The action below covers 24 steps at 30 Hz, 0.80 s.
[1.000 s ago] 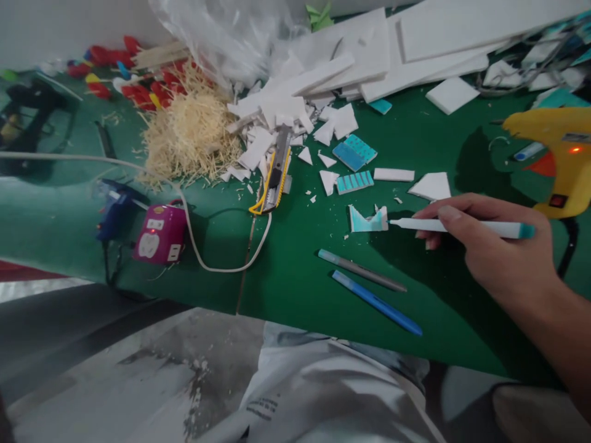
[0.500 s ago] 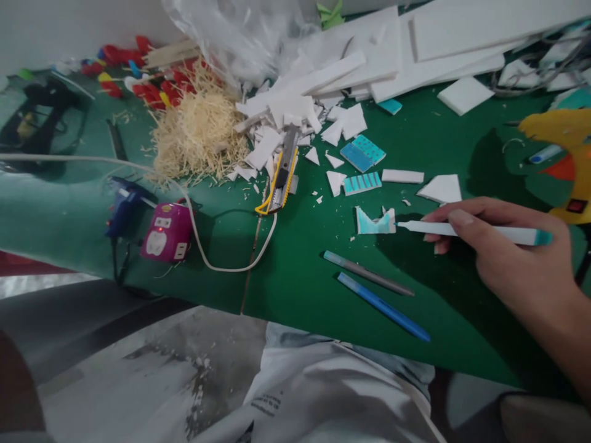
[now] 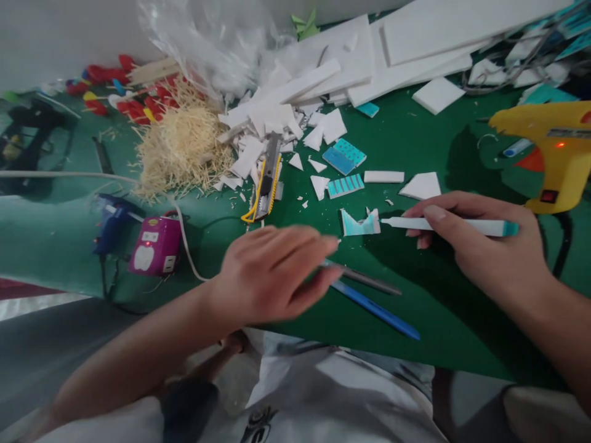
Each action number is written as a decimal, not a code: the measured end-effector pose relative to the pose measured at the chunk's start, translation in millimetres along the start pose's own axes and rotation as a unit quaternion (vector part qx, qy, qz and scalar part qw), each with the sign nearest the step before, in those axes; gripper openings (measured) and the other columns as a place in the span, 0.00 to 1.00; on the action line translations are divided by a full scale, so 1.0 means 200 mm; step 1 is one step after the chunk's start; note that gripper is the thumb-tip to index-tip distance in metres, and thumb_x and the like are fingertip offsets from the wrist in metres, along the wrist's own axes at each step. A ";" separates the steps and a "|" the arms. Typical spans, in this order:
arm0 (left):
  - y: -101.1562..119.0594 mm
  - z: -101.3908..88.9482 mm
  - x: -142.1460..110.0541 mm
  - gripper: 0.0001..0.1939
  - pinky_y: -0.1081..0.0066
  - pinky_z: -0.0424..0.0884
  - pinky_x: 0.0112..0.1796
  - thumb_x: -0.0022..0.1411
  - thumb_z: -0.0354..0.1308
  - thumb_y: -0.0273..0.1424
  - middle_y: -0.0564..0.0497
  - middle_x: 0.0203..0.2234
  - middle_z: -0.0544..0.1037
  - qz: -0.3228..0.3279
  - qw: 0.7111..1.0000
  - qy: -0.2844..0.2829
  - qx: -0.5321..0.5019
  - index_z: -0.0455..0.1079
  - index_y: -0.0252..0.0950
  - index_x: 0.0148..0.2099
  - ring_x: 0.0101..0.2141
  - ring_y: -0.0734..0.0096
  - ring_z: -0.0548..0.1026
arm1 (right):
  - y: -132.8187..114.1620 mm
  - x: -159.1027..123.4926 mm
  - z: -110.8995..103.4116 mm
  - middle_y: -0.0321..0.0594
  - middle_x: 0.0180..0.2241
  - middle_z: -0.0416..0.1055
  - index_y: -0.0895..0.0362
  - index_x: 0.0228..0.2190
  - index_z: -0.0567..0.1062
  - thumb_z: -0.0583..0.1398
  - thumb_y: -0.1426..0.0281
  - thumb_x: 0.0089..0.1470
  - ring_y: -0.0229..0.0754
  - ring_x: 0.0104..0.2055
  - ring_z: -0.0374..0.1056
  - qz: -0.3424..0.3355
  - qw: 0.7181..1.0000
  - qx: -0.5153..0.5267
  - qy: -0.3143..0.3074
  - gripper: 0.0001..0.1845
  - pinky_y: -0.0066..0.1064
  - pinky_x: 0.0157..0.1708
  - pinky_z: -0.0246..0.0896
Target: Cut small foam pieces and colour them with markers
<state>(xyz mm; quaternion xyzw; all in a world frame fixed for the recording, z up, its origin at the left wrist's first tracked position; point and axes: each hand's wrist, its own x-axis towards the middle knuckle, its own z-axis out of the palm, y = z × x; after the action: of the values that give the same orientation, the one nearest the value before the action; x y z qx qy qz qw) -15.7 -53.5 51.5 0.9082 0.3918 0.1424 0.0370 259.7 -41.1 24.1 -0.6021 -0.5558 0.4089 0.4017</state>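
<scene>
My right hand [image 3: 480,237] is closed around a white marker [image 3: 478,227] with a teal end. The marker's tip meets the right edge of a small foam piece [image 3: 353,227] coloured partly teal, with a notch cut in its top. My left hand [image 3: 279,274], slightly blurred, hovers left of that piece with fingers stretched out and thumb apart, holding nothing. Beneath its fingertips lie the ends of a grey pen [image 3: 369,280] and a blue pen [image 3: 381,311]. Above the notched piece are a teal striped foam piece [image 3: 346,186] and a blue dotted one [image 3: 351,152].
A yellow box cutter [image 3: 268,184] lies beside white foam scraps [image 3: 277,120] and a heap of thin wooden sticks [image 3: 184,144]. The yellow glue gun [image 3: 549,141] stands at right. A purple power adapter [image 3: 156,246] with a white cable sits at left.
My left hand has come into view from the lower left, reaching over the pens' ends. My right hand still holds the marker at the foam piece. The whole view has shifted a little.
</scene>
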 end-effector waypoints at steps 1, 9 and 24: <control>-0.01 0.04 0.04 0.14 0.70 0.77 0.36 0.72 0.62 0.40 0.49 0.42 0.81 -0.001 1.000 0.002 0.007 0.74 0.37 0.53 0.38 0.67 0.81 | 0.00 0.00 0.00 0.35 0.21 0.75 0.48 0.26 0.83 0.67 0.63 0.57 0.40 0.21 0.69 -0.002 1.000 0.001 -0.003 0.08 0.33 0.22 0.62; 0.00 0.20 0.25 0.22 0.67 0.68 0.27 0.66 0.65 0.48 0.46 0.43 0.80 -0.091 0.988 -0.113 0.052 0.75 0.34 0.51 0.36 0.59 0.82 | -0.01 0.01 -0.01 0.35 0.21 0.74 0.49 0.28 0.83 0.68 0.58 0.57 0.39 0.21 0.69 -0.013 1.000 -0.005 -0.013 0.10 0.31 0.20 0.62; -0.08 0.26 0.20 0.14 0.69 0.69 0.29 0.69 0.62 0.41 0.48 0.38 0.78 -0.018 1.000 -0.004 0.018 0.75 0.34 0.46 0.35 0.64 0.81 | 0.02 0.02 0.00 0.34 0.19 0.75 0.51 0.25 0.84 0.67 0.63 0.55 0.36 0.20 0.69 -0.048 0.998 -0.026 -0.014 0.09 0.26 0.20 0.64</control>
<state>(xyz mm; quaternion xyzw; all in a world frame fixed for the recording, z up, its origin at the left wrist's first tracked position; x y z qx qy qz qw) 15.3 -11.5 7.4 0.9022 0.4100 0.1315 0.0248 260.9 -36.4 19.5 -0.5792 -0.5999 0.3834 0.3971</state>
